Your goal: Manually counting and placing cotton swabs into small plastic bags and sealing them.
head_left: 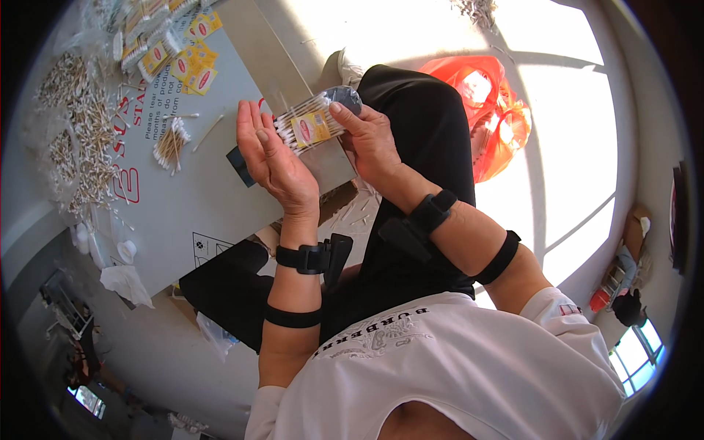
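My right hand (372, 143) grips a clear pack of cotton swabs (311, 127) by one end, thumb on top. The pack has a yellow label, and white swab tips show along its left end. My left hand (284, 167) is held open beside that end, its fingers stretched out and close together. The left palm is against or very near the swab tips; I cannot tell which. Both hands are above the near right edge of a grey printed board (198, 183). A small dark flat piece (240, 167) lies beside the left hand, partly hidden by it.
Loose cotton swabs (73, 147) are heaped at the board's left, with a small bunch of swabs (171, 144) nearer. Yellow labels (195, 67) and filled packs (150, 44) lie at the back. A red plastic bag (480, 110) stands on the floor at right.
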A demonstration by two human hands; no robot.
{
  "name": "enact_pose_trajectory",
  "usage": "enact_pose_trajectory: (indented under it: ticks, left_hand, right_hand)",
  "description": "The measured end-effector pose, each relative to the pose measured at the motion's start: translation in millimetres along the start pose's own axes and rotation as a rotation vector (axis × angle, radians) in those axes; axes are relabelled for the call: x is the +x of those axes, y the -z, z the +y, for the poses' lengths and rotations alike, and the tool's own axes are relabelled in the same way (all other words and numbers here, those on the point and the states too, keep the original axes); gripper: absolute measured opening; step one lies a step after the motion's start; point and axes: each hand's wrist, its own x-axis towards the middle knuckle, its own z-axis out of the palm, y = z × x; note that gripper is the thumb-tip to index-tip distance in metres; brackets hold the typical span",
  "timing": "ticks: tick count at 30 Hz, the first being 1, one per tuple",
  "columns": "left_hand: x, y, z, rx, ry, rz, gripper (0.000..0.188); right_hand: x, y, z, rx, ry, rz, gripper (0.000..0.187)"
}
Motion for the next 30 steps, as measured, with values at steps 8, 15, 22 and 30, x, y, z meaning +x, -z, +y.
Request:
enact_pose_trajectory:
  ticks: [8, 15, 22, 30]
  left_hand:
    - [0, 0, -1, 0.044, -0.033, 0.036, 0.060]
    - [0, -1, 1, 0.040, -0.016, 0.031, 0.061]
    - [3, -3, -1, 0.159, -0.025, -0.001, 0.061]
    - [3, 0, 3, 0.105, -0.022, 0.021, 0.057]
  right_hand:
    - [-2, -11, -10, 0.018, 0.026, 0.043, 0.022]
    - [10, -1, -7, -0.092, -0.032, 0.083, 0.036]
    - [19, -11, 0, -0.230, 0.095, 0.085, 0.035]
    - [7, 0, -8, -0.035, -0.058, 0.085, 0.027]
